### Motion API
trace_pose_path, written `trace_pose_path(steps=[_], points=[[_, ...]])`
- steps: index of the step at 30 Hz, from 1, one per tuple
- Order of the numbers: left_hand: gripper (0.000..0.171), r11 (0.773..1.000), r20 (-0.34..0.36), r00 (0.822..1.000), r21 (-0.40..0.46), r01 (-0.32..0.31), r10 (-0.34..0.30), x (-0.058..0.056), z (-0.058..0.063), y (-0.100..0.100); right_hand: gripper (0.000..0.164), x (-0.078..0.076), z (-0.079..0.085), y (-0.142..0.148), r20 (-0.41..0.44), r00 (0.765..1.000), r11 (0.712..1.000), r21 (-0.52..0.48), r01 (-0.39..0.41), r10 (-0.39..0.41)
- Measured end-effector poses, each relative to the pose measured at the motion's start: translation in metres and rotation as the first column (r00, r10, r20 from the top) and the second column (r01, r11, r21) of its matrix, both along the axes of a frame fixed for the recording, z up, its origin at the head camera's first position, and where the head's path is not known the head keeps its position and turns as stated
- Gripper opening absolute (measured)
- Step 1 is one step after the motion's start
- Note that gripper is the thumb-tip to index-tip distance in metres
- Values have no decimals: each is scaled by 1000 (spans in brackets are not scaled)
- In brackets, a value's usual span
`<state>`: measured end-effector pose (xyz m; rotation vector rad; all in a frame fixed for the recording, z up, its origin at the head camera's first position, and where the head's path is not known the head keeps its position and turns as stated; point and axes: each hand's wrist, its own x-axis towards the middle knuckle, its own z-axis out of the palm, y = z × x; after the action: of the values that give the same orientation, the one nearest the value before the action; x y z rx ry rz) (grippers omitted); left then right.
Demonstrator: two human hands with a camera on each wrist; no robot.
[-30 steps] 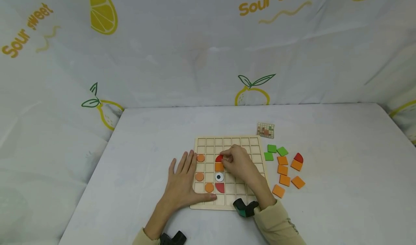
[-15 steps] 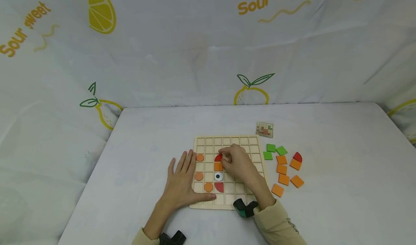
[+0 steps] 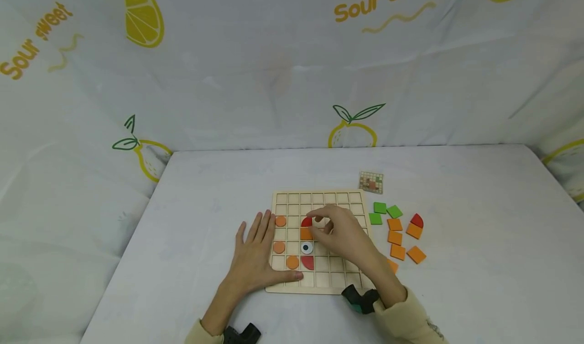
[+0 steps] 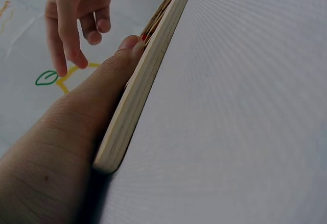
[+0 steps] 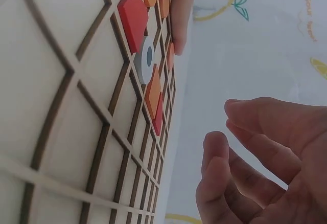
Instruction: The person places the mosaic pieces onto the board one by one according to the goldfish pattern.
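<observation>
My left hand [image 3: 253, 263] lies spread at the left edge of a wooden grid board [image 3: 337, 265], its thumb along the front-left corner. In the left wrist view the left thumb [image 4: 97, 88] runs beside the board's edge. My right hand [image 3: 344, 232] hovers over the board, fingertips near a red quarter-circle piece [image 3: 305, 222]. The right wrist view shows the right hand [image 5: 271, 168] with fingers bent and apart, nothing between them. In the same column sit an orange square [image 3: 306, 234], a white eye disc [image 3: 306, 247] and another red quarter-circle [image 3: 307, 263]. Several orange discs [image 3: 292, 262] fill slots further left.
Right of the board lie green squares [image 3: 379, 207], several orange squares [image 3: 398, 252] and a red quarter-circle piece [image 3: 417, 220]. A small pattern card [image 3: 371, 182] is behind them. A lemon-print sheet [image 3: 274, 70] hangs at the table's back.
My right hand has moved slightly right, its wrist and sleeve shifting that way, and its thumb and index finger have spread apart. The red quarter-circle stays in its slot. The left hand has not moved.
</observation>
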<state>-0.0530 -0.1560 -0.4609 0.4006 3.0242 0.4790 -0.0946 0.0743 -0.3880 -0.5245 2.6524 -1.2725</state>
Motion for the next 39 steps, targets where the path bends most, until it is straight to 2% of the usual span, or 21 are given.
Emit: trace_pose_path(steps=[9,17,25,28,32,39], points=[[143,1000,-8,1000,6,-14,14,0,2,0,29,13,8,24,-52,999,999,52,0,3],[143,1000,-24,1000,4,-1,1,1,0,0,28,24,12,59,-68,998,997,73,23,-18],[142,1000,-37,999,7,10,-9,0,-1,0,24,38,0,101,-120,991,980,182,76,-54],[142,1000,-40,999,6,12,-12,0,-2,0,23,43,-6,113,-104,993,973,215,82,-61],[143,1000,-32,999,3,8,-8,-1,-3,0,22,46,-14,123,-72,996,969,239,65,-49],[143,1000,-5,1000,-11,0,0,-2,-3,-1,25,45,-19,131,-30,999,958,287,-10,19]])
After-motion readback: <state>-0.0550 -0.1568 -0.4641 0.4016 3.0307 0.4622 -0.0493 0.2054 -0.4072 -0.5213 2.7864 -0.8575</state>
